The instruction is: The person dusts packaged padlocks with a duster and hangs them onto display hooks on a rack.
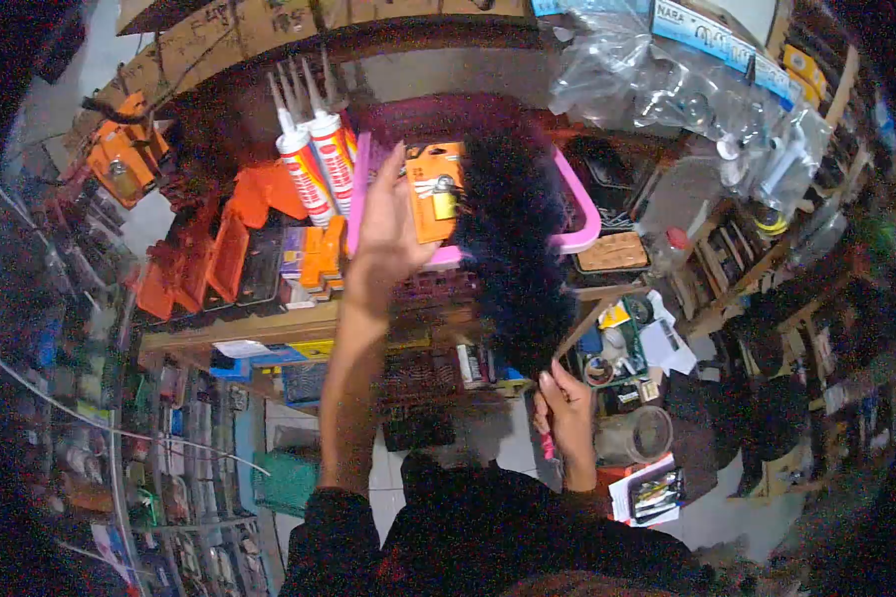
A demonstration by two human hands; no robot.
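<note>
My left hand (393,224) is raised at the pink basket, closed on an orange carded padlock (433,194) with a yellow body. Low on the right, my right hand (567,413) is wrapped round the pink handle of a dark, fluffy duster (513,239). The duster's fibres stand up in front of the basket and overlap the right edge of the orange card. Behind both is the pink plastic basket (582,219), its inside mostly hidden by the duster.
White-and-red sealant tubes (307,174) stand left of the basket, with orange bins (204,259) and small orange boxes (324,254) nearby. Plastic-bagged goods (667,95) hang at the upper right. A clear round jar (635,435) sits beside my right hand. A wooden shelf edge (239,330) runs below the basket.
</note>
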